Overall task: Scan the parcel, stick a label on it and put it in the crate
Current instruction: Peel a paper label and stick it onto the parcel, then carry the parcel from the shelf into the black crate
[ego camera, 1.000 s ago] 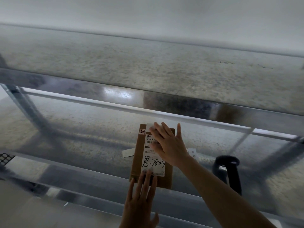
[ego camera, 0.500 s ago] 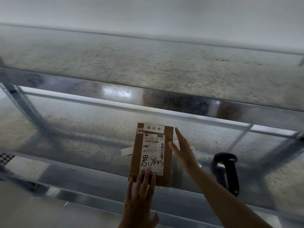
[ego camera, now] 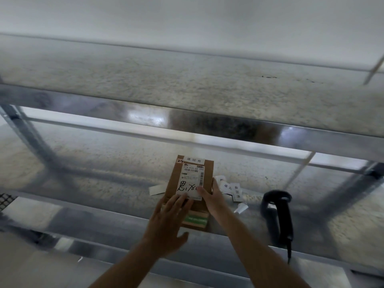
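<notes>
fingers of the right hand (ego camera: pixel 209 196) clamp the parcel's (ego camera: pixel 190 183) right edge; left hand (ego camera: pixel 168 221) lies flat, fingers spread, on it.

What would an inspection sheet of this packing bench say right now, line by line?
Surface: shiny metal shelf, another shelf above.
Job's things: brown parcel lying flat, printed label with handwriting on top, small white label at its far edge. No crate seen.
Clutter: loose white label slips right of the parcel, one slip left.
Grippers: left hand flat on the parcel's near end; right hand gripping its right edge.
Cables: black handheld scanner at right, cord trailing off its handle.
Surroundings: pale wall, dark mesh at left edge.
</notes>
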A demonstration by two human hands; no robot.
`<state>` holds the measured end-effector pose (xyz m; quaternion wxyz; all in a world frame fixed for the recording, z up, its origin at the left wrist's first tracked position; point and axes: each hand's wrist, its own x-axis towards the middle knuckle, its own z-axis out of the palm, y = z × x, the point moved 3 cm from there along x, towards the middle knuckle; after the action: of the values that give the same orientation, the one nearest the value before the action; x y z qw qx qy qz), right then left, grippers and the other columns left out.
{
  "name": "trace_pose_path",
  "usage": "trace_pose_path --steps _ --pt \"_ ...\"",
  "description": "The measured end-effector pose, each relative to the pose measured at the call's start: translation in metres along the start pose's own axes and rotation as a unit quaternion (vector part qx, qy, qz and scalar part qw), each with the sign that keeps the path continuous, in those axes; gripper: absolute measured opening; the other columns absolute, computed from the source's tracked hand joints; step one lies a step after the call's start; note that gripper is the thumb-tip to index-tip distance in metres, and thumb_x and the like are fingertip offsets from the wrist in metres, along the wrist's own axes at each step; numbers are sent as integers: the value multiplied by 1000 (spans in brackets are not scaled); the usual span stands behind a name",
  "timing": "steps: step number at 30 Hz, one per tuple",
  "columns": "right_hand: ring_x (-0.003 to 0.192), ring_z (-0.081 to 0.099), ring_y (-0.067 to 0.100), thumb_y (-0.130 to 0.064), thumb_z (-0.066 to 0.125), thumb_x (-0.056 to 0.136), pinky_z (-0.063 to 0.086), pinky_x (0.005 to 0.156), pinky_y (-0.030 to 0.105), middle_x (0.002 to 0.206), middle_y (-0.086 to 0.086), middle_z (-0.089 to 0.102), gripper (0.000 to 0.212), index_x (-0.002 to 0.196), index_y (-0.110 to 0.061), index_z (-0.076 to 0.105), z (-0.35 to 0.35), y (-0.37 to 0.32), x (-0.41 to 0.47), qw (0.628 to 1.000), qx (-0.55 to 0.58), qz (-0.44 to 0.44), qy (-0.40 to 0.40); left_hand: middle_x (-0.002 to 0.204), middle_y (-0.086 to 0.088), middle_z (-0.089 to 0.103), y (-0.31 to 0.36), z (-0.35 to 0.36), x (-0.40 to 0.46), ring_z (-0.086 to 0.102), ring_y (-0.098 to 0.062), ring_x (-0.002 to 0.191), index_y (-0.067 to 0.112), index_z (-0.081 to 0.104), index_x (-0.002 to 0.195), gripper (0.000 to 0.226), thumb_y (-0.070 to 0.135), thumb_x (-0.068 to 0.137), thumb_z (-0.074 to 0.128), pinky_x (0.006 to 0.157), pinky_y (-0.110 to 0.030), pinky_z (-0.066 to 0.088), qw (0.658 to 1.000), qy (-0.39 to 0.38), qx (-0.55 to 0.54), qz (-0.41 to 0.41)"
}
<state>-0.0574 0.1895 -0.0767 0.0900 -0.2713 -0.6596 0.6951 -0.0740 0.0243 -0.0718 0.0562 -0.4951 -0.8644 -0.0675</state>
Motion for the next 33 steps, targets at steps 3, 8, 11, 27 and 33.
trace_pose_path --steps 3,8,11,27,33 --pt "100 63 21 -26 62 87 57 75 29 121 7 60 46 126 -19 37 -1 -4 0 997 -81 -12 5 132 -2 54 -11 -16 17 52 -20 120 22 46 129 64 45 71 62 97 -43 47 999 -10 -20 31" --pt "122 47 14 -61 78 51 51 94 39 135 -5 46 116 143 -34 13 -11 -1 -7 955 -276 -108 -5 143 -1 40 -38 -30 40 41 -20 127 17 34 138 76 53 75 59 109 -43 34 994 -26 -82 -72" --pt "143 14 22 -77 70 39 29 113 51 157 -3 6 142 146 -35 -14 -14 6 -11 915 -391 -81 -62 128 3 52 -47 -26 48 52 -19 117 17 27 137 94 60 63 65 93 -38 51 961 -87 -217 -147" --pt "146 1 34 -82 53 61 -6 110 67 159 14 -4 124 146 -28 -20 -22 -4 -10 746 -657 -98 -54 158 -3 4 -36 -10 53 1 -27 145 17 -20 144 109 85 69 20 113 -59 -7 968 -186 128 -113" --pt "146 6 32 -80 55 59 -4 110 69 160 9 -3 123 141 -37 -26 -24 3 -13 768 -626 -117 -67 157 -5 12 -31 -2 31 14 -27 143 22 -19 144 119 92 50 5 116 -54 8 980 -118 7 -162"
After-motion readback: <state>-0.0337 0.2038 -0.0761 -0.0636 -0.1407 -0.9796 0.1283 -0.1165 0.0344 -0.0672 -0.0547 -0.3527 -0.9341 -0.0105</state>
